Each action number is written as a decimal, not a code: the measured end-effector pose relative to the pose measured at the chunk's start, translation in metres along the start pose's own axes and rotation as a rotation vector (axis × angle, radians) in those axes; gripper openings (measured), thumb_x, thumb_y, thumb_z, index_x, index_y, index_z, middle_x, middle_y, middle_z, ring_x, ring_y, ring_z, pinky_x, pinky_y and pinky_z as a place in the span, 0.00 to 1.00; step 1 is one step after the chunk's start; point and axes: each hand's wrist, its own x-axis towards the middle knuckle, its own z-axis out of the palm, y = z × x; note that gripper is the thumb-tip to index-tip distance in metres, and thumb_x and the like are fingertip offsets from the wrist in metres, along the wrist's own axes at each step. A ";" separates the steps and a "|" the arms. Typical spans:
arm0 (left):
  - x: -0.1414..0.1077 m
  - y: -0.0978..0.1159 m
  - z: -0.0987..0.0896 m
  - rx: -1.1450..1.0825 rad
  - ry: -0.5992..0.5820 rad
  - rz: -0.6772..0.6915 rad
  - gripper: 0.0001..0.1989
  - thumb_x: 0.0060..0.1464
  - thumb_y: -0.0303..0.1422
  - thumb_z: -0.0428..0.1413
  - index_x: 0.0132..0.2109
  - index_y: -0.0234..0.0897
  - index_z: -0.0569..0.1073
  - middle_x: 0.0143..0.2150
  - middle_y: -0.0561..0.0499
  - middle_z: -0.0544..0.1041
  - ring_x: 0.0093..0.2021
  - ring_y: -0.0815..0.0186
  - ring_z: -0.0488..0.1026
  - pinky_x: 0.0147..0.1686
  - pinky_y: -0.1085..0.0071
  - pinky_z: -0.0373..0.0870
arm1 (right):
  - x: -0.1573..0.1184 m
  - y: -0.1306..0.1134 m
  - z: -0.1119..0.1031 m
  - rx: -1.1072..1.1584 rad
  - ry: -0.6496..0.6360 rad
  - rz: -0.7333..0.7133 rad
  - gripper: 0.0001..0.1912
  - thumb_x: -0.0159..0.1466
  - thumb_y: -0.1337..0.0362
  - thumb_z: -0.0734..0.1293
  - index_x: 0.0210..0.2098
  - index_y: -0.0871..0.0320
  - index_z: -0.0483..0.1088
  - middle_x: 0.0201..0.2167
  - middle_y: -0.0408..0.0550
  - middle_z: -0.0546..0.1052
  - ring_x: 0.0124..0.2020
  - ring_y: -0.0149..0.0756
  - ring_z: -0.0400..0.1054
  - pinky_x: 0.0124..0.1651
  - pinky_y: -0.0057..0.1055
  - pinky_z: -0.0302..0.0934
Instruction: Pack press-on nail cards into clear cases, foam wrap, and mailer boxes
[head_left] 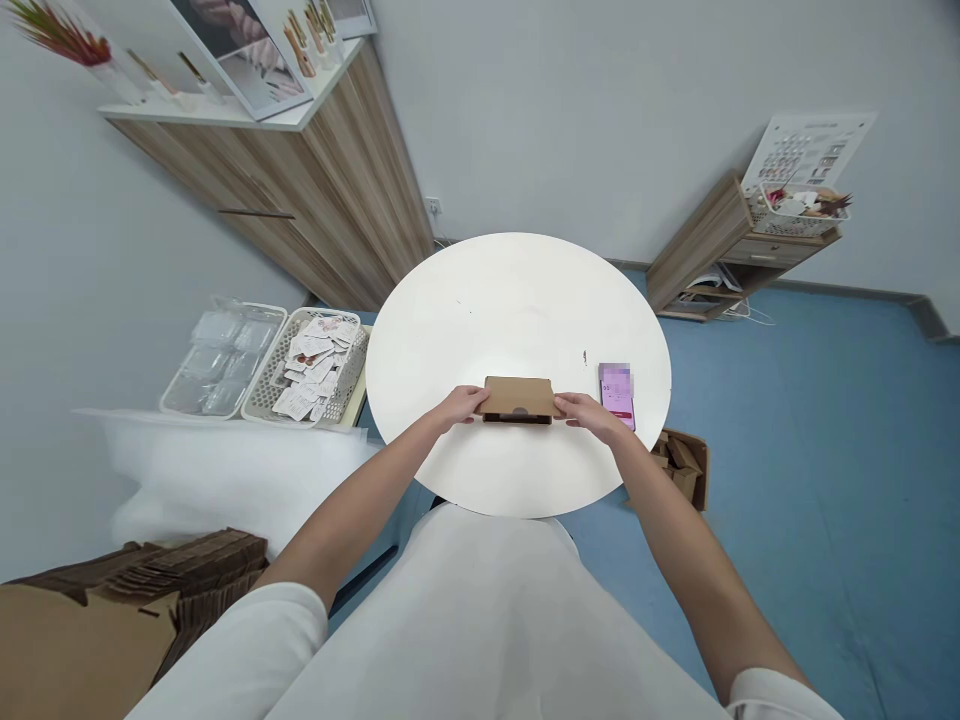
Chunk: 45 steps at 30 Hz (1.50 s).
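Note:
A small brown cardboard box [517, 397] rests on the round white table [517, 290], near its front edge. Its lid is lowered nearly flat, with a dark gap along the front side facing me. My left hand [461, 405] grips the box's left end, thumb on top. At the right end, my right hand [585, 412] holds the corner between thumb and fingers. What lies inside the box is hidden. A phone [617, 395] with a lit purple screen lies just right of my right hand.
Left of the table stand a basket of printed cards [259, 395] and a basket of clear plastic packs [217, 370]. White wrapping sheet [225, 470] and stacked flat cardboard [82, 640] are nearer me. A carton of small boxes [694, 465] sits on the floor at right.

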 end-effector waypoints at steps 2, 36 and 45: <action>-0.001 -0.006 0.008 0.021 0.033 0.004 0.23 0.46 0.50 0.51 0.44 0.39 0.70 0.45 0.44 0.73 0.42 0.59 0.70 0.33 0.69 0.67 | -0.002 0.003 0.008 -0.038 0.038 -0.012 0.20 0.56 0.53 0.63 0.46 0.54 0.67 0.41 0.49 0.74 0.39 0.37 0.69 0.41 0.35 0.61; -0.032 -0.062 0.047 0.284 0.217 0.479 0.38 0.45 0.41 0.56 0.61 0.41 0.51 0.58 0.45 0.61 0.56 0.57 0.59 0.53 0.63 0.58 | -0.019 0.084 0.069 -0.170 0.241 -0.359 0.35 0.55 0.48 0.61 0.58 0.54 0.50 0.57 0.52 0.60 0.57 0.41 0.54 0.57 0.42 0.50; -0.032 -0.037 0.023 0.408 0.225 0.455 0.39 0.44 0.48 0.55 0.60 0.40 0.52 0.43 0.46 0.63 0.44 0.61 0.65 0.43 0.67 0.63 | -0.025 0.046 0.045 -0.146 0.218 -0.324 0.31 0.59 0.48 0.56 0.59 0.52 0.51 0.46 0.49 0.65 0.51 0.38 0.59 0.53 0.38 0.54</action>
